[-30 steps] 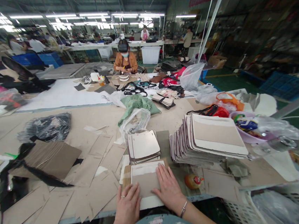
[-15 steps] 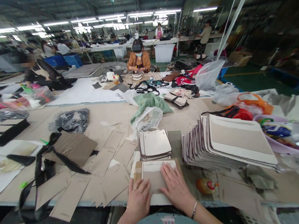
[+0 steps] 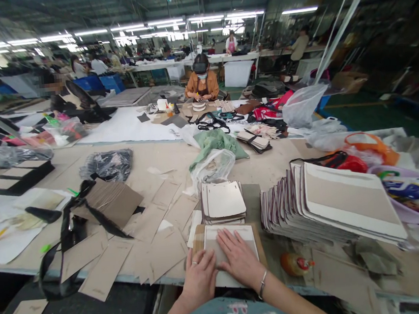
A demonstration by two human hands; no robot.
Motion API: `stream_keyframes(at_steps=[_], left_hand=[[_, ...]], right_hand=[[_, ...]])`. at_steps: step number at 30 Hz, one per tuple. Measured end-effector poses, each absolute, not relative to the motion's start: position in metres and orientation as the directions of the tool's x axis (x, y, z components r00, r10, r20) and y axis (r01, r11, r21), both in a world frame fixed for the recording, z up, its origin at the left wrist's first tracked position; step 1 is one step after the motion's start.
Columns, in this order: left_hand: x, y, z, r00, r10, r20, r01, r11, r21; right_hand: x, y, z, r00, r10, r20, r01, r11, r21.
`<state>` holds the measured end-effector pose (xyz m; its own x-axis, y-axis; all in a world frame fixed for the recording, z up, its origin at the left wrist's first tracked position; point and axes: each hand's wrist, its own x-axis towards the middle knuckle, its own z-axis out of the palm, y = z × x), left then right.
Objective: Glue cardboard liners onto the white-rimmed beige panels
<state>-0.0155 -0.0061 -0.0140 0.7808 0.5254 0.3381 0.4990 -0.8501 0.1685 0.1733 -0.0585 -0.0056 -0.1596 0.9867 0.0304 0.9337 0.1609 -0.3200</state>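
A white panel with a beige cardboard piece (image 3: 248, 242) on it lies on a brown board (image 3: 198, 239) at the table's front edge. My right hand (image 3: 238, 256) rests flat across the cardboard, fingers stretched out. At the panel's left edge, my left hand (image 3: 202, 274) lies with its fingers extended and slightly bent. Neither hand grasps anything. Just behind the board stands a short stack of white panels (image 3: 223, 200). To the right leans a large stack of white-and-beige panels (image 3: 341, 196). A small bottle of amber liquid (image 3: 294, 264) lies near my right forearm.
Loose cardboard strips (image 3: 163, 258) spread to the left, beside a strapped cardboard bundle (image 3: 108, 206). Behind the short stack are a clear plastic bag (image 3: 216, 166) and a green bag (image 3: 217, 144). A purple basin (image 3: 409, 207) stands far right. A co-worker (image 3: 202, 81) sits across the table.
My right hand has slid left across the cardboard, closer to my left hand. The whole view has shifted slightly, so the table's things appear farther right.
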Motion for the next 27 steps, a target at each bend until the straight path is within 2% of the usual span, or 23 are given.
stream_keyframes(at_steps=[12,18,27], left_hand=[[-0.016,-0.007,-0.017,0.78,0.52,0.347,0.494,-0.853,0.167],[-0.018,-0.006,-0.016,0.802,0.503,0.322,0.49,-0.862,0.125],[-0.023,-0.001,-0.018,0.845,0.455,0.279,0.455,-0.888,0.07]], right_hand=[[0.173,-0.059,-0.004,-0.166,0.986,0.029,0.925,0.166,-0.343],[0.172,-0.058,-0.004,-0.156,0.987,0.035,0.92,0.158,-0.358],[0.183,-0.084,0.009,-0.038,0.999,0.033,0.921,0.048,-0.386]])
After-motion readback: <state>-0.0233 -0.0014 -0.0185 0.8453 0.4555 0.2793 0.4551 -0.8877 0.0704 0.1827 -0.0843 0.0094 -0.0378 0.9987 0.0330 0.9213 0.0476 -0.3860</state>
